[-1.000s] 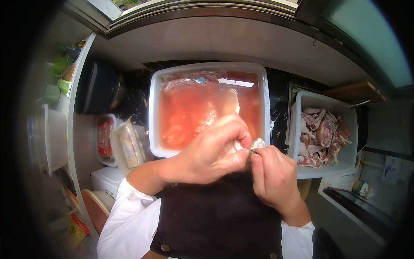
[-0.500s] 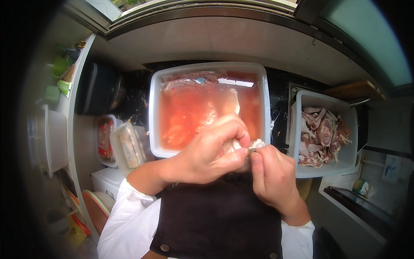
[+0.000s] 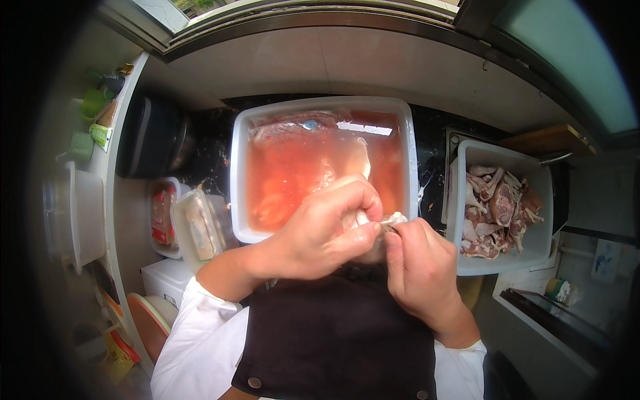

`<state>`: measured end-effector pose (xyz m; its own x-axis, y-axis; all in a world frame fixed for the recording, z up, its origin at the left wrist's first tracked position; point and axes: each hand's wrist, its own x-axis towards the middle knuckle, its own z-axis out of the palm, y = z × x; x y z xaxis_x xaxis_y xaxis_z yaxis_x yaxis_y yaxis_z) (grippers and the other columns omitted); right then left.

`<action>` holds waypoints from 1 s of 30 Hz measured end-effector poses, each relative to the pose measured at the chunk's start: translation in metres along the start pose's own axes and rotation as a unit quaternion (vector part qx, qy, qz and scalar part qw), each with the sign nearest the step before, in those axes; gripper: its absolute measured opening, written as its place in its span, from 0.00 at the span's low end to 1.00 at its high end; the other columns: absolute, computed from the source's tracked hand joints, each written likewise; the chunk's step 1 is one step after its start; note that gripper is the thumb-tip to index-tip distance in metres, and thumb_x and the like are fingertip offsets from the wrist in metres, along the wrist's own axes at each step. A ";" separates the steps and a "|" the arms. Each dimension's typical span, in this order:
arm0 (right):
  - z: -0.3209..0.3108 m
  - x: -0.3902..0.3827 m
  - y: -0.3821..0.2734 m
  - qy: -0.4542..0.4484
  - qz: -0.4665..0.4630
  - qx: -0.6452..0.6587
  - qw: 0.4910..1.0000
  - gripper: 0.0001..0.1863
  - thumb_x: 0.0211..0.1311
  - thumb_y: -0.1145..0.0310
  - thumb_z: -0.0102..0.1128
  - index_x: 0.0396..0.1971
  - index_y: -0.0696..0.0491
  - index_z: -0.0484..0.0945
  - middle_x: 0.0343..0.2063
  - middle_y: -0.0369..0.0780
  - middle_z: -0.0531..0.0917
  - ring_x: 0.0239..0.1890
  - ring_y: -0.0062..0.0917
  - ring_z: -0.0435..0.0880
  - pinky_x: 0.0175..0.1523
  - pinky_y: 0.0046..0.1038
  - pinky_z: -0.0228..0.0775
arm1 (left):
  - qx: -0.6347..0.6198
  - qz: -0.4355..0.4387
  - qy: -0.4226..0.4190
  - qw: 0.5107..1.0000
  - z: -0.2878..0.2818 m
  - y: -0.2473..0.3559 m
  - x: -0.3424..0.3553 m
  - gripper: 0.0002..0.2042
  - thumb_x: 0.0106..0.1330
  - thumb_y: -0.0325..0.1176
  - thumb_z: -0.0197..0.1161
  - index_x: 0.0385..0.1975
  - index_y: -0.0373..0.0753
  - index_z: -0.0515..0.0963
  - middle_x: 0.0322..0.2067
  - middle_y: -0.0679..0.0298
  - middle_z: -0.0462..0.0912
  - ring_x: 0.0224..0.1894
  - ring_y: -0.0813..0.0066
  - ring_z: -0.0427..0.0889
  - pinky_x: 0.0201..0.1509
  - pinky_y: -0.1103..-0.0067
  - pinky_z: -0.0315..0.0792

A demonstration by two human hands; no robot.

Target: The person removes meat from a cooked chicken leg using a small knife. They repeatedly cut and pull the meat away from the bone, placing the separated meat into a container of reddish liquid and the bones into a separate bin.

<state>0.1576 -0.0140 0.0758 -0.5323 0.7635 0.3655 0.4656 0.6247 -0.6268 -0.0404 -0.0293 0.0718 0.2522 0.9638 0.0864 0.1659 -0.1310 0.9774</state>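
My left hand (image 3: 327,230) is closed, thumb and forefinger pinching a pale piece of raw poultry (image 3: 396,218) over the near edge of a large white tub (image 3: 238,193). Most of the piece is hidden behind my fingers. Against its right end, my right hand (image 3: 423,260) is closed too, with thumb and curled forefinger gripping the same piece. Whether a small tool sits between those fingers cannot be made out. Reddish water (image 3: 283,177) fills the tub, and a pale piece (image 3: 361,157) pokes out of it just beyond my left hand.
To the right stands a white bin (image 3: 470,265) of raw poultry legs (image 3: 503,203). Small plastic containers (image 3: 198,230) sit left of the tub, near a dark appliance (image 3: 148,137). A wooden board (image 3: 550,141) lies behind the bin. Shelving (image 3: 123,127) runs along the left.
Both hands keep their pinch on the poultry piece. The right hand has shifted slightly up and left, its fingers tilting a little; the tub and bin stay put.
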 end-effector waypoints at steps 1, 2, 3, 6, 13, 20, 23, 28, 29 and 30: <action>0.000 0.000 0.000 -0.002 -0.001 -0.006 1.000 0.05 0.66 0.72 0.60 0.31 0.56 0.74 0.24 0.42 0.76 0.21 0.35 0.79 0.24 0.34 0.70 | 0.001 -0.003 -0.001 1.000 0.000 0.000 0.000 0.04 0.64 0.26 0.61 0.36 0.34 0.75 0.36 0.60 0.76 0.37 0.70 0.76 0.43 0.75 0.71; 0.000 0.000 0.000 -0.004 -0.002 -0.011 1.000 0.06 0.66 0.72 0.60 0.31 0.56 0.74 0.24 0.42 0.76 0.21 0.35 0.78 0.24 0.34 0.70 | -0.001 -0.007 -0.002 1.000 0.000 0.001 0.000 0.04 0.64 0.26 0.61 0.36 0.34 0.75 0.36 0.60 0.76 0.37 0.70 0.76 0.43 0.75 0.71; 0.001 0.000 0.000 -0.006 -0.003 -0.017 1.000 0.06 0.66 0.72 0.61 0.31 0.56 0.75 0.24 0.41 0.76 0.21 0.35 0.78 0.24 0.33 0.70 | 0.003 -0.005 -0.001 1.000 0.000 0.001 0.000 0.04 0.64 0.26 0.61 0.36 0.34 0.75 0.35 0.60 0.76 0.37 0.70 0.76 0.43 0.75 0.71; 0.001 0.000 0.003 -0.008 -0.004 -0.027 1.000 0.06 0.65 0.72 0.61 0.30 0.55 0.74 0.23 0.42 0.75 0.20 0.35 0.77 0.24 0.34 0.70 | 0.003 -0.005 0.000 1.000 0.002 0.001 0.001 0.04 0.64 0.26 0.61 0.36 0.34 0.75 0.35 0.59 0.76 0.37 0.69 0.76 0.43 0.75 0.72; -0.003 0.003 0.021 0.039 0.060 0.119 0.990 0.06 0.67 0.74 0.62 0.39 0.60 0.77 0.30 0.46 0.79 0.27 0.37 0.80 0.32 0.31 0.74 | -0.083 -0.064 0.009 0.994 -0.002 -0.003 0.003 0.05 0.67 0.29 0.61 0.37 0.35 0.76 0.35 0.63 0.78 0.38 0.77 0.77 0.44 0.78 0.72; -0.013 0.011 0.033 -0.048 0.029 0.251 0.966 0.09 0.62 0.79 0.64 0.41 0.61 0.77 0.36 0.43 0.78 0.34 0.27 0.79 0.39 0.25 0.74 | -0.168 -0.122 0.016 0.978 -0.007 0.004 0.005 0.04 0.66 0.25 0.62 0.36 0.35 0.74 0.39 0.62 0.78 0.43 0.77 0.75 0.50 0.78 0.70; -0.015 0.009 0.035 -0.063 0.050 0.280 0.957 0.07 0.61 0.80 0.63 0.39 0.61 0.76 0.35 0.43 0.78 0.31 0.27 0.78 0.37 0.25 0.72 | -0.168 -0.121 0.013 0.978 -0.006 0.005 0.006 0.04 0.66 0.26 0.63 0.36 0.35 0.74 0.39 0.61 0.78 0.43 0.77 0.75 0.50 0.78 0.70; -0.009 0.005 0.039 -0.046 0.091 0.336 0.936 0.04 0.65 0.79 0.59 0.38 0.60 0.75 0.33 0.40 0.77 0.28 0.20 0.72 0.34 0.22 0.66 | -0.160 -0.085 0.015 0.983 -0.005 0.000 0.006 0.06 0.67 0.27 0.63 0.39 0.35 0.75 0.39 0.63 0.79 0.44 0.78 0.76 0.51 0.78 0.71; -0.007 0.004 0.040 -0.036 0.091 0.348 0.932 0.04 0.66 0.79 0.58 0.39 0.60 0.74 0.32 0.38 0.77 0.28 0.18 0.71 0.34 0.21 0.65 | -0.151 -0.065 0.013 0.986 -0.005 -0.002 0.007 0.06 0.68 0.27 0.63 0.42 0.34 0.77 0.40 0.64 0.80 0.45 0.79 0.77 0.51 0.79 0.72; -0.007 0.003 0.040 -0.039 0.109 0.368 0.922 0.04 0.67 0.78 0.58 0.39 0.60 0.74 0.32 0.37 0.76 0.28 0.16 0.70 0.34 0.20 0.64 | -0.145 -0.048 0.010 0.988 -0.006 -0.003 0.008 0.07 0.69 0.28 0.62 0.44 0.34 0.78 0.41 0.65 0.80 0.45 0.80 0.77 0.51 0.79 0.72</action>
<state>0.1796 0.0141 0.0571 -0.5446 0.8264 0.1429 -0.0240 0.1549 -0.9876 -0.0443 -0.0202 0.0709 0.2287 0.9735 -0.0077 -0.0926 0.0296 0.9953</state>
